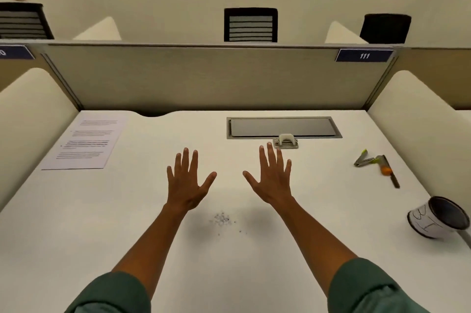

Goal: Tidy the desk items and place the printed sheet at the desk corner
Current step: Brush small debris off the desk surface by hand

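Around the hole punch [285, 141] the counter [127, 210] is free on the left; right of it lie a stapler [367, 159], then a mug [433, 221].

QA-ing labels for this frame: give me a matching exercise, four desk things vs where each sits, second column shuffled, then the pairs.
Things
1. printed sheet
2. hole punch
3. stapler
4. tin can

Places
A. lying on its side at the desk's near right edge
B. far left corner of the desk
C. right side of the desk, beside a tool with an orange part
D. just in front of the metal cable hatch, past the right hand's fingertips

Pairs: 1-B, 2-D, 3-C, 4-A
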Demonstrator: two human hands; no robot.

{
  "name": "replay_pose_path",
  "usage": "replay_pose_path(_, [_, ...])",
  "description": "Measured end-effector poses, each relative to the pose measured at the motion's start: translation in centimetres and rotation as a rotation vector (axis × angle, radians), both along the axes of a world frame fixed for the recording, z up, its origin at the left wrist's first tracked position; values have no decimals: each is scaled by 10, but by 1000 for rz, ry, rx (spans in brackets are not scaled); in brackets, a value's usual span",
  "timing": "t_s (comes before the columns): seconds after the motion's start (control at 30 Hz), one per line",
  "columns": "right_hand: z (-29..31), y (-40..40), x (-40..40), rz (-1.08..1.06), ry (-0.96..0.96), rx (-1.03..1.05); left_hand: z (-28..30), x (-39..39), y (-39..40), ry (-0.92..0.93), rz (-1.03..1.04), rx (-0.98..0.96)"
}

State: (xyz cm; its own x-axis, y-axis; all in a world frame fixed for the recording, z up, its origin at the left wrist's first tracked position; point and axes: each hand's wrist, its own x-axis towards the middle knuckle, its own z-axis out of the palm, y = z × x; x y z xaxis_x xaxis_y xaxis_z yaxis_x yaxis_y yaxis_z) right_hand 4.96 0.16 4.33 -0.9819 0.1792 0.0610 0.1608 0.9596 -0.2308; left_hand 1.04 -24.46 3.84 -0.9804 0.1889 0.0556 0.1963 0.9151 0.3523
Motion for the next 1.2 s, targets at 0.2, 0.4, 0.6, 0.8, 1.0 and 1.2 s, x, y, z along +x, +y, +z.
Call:
replay_pose_path(0.2, [-33, 11, 23, 89, -96, -85, -33, 42, 5, -119, 26, -26])
replay_pose_path(0.4, [-64, -23, 43, 251, -207, -203, -71, 84, -11, -202, 4, -113])
replay_pose_path(0.6, [-79, -67, 40, 332, -160, -203, -100, 123, -19, -208, -6, -210])
replay_pose_path(0.8, [-82, -90, 37, 421, -146, -197, -109, 142, -14, -191, -16, -228])
replay_pose_path(1.0, [-89, -82, 65, 451, -145, -247, -109, 141, 4, -187, -80, -205])
replay_pose_path(1.2, [-82, -45, 87, 246, -1, -355, -104, 133, 26, -154, -155, -194])
